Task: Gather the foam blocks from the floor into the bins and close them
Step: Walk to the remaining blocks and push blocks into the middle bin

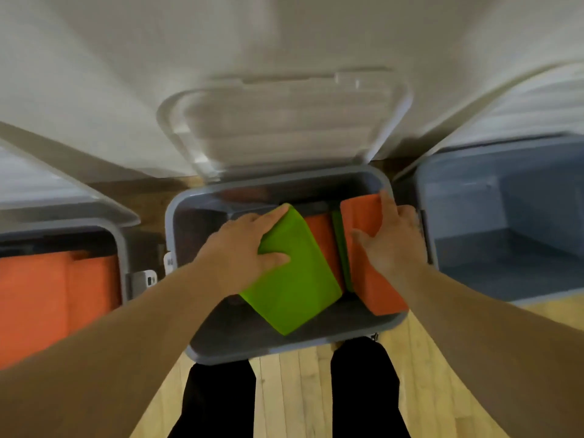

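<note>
A grey bin (278, 350) stands in front of me with its clear lid (278, 128) swung up against the wall. A green foam block (294, 289) lies tilted across the inside, and my left hand (249, 248) grips its upper left corner. An orange foam block (366, 263) stands on edge at the bin's right side; my right hand (392, 238) holds it, fingers over its top and thumb on its face. Between the two stand another orange block (320, 232) and a thin green one (343, 251).
A bin on the left (121, 245) holds orange blocks (53, 295), its lid raised. The blue-grey bin on the right (505, 222) shows a bare bottom. My black-trousered legs (363, 390) stand on the wooden floor (294, 393) just before the middle bin.
</note>
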{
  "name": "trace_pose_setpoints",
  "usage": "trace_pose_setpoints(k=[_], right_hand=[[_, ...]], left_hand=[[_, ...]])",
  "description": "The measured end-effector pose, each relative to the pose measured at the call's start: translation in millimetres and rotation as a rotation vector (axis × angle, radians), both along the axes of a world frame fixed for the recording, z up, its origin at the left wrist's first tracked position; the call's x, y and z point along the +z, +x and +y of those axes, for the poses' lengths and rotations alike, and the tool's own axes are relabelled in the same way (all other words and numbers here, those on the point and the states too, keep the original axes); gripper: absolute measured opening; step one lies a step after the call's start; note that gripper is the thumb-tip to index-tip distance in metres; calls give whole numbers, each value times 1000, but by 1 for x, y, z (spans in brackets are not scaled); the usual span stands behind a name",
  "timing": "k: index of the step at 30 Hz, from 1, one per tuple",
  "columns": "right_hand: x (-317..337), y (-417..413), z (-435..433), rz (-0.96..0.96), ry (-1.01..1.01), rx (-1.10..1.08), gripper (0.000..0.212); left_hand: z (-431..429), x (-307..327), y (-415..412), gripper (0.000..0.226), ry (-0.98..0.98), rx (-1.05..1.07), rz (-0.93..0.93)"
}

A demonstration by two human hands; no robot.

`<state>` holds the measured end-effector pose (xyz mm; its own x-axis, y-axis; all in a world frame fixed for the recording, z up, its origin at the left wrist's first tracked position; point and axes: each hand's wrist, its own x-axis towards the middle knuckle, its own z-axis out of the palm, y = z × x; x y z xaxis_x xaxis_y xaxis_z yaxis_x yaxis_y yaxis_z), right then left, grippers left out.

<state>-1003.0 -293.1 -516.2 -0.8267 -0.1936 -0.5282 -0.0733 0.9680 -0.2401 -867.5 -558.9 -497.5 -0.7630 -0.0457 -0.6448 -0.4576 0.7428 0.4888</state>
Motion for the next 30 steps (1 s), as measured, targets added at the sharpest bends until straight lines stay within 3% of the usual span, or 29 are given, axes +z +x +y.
trace_pose_setpoints(k=[5, 11, 16, 22, 30], right_hand=[[-53, 14, 27, -45, 85, 134, 97], [-54, 11, 38, -5, -14, 187, 92], [-59, 8, 50, -75, -66, 286, 88], [-65, 4, 50, 59, -164, 275, 77], [-69, 12, 54, 18, -131, 282, 75]], left_hand=[[13, -67, -29, 92, 44, -60, -37], [36, -96, -53, 88, 104, -123, -113], [52, -111, -77, 82, 52, -135, -138], [74, -133, -99, 76, -167, -233, -96], [105, -148, -75, 83, -274, -94, -193]])
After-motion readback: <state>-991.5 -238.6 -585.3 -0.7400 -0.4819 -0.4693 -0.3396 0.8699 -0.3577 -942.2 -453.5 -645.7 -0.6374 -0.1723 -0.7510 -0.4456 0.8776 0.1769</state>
